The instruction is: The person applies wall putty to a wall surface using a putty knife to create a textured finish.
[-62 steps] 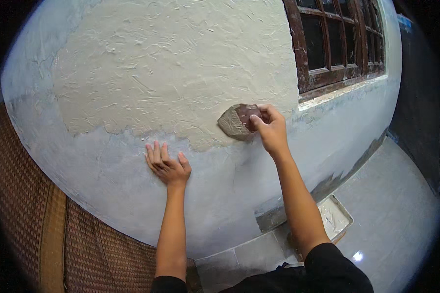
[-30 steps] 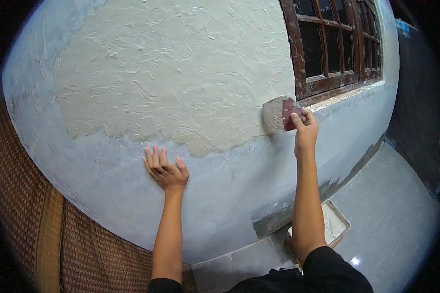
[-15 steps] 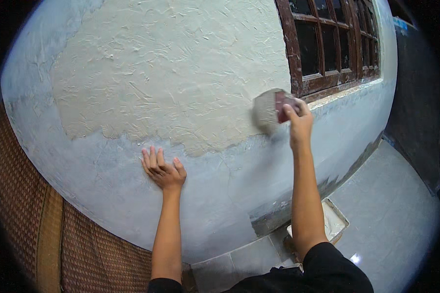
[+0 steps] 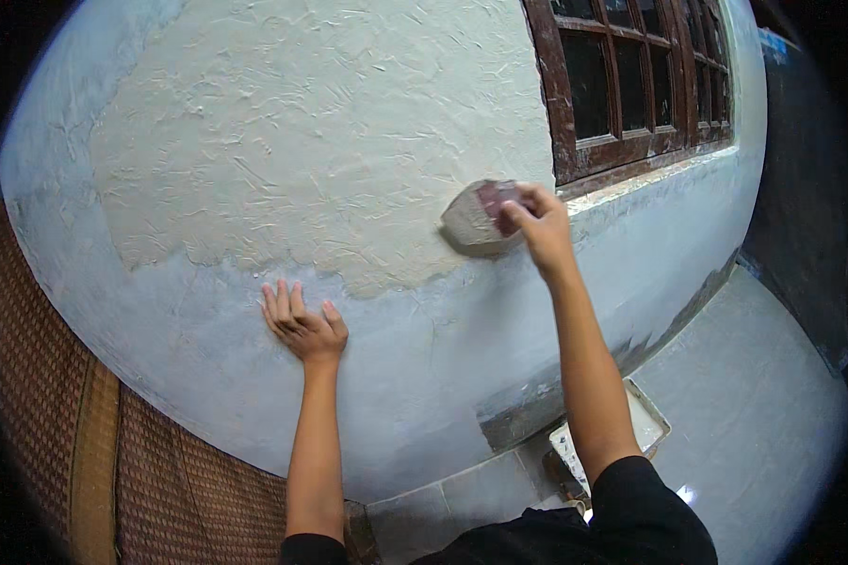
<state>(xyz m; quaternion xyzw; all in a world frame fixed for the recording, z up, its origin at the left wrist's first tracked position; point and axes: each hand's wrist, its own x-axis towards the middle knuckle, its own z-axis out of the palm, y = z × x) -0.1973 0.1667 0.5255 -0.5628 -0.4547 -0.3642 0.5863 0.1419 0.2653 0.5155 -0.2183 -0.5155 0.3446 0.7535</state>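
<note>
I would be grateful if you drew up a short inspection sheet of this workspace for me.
Surface: grey-blue wall; a rough cream coat covers its upper part, ragged along the lower edge.
Job's things: reddish-brown flat scraper, smeared with paste, slightly blurred; open tray of pale paste, partly behind the right forearm.
Clutter: some dark shapes beside the tray, too hidden to identify.
Grip: right hand holds the scraper; left hand rests on the bare wall, fingers spread, holding nothing.
Cables: nothing seen.
Surroundings: brown wooden-framed window upper right; woven panel lower left; grey floor lower right.
</note>
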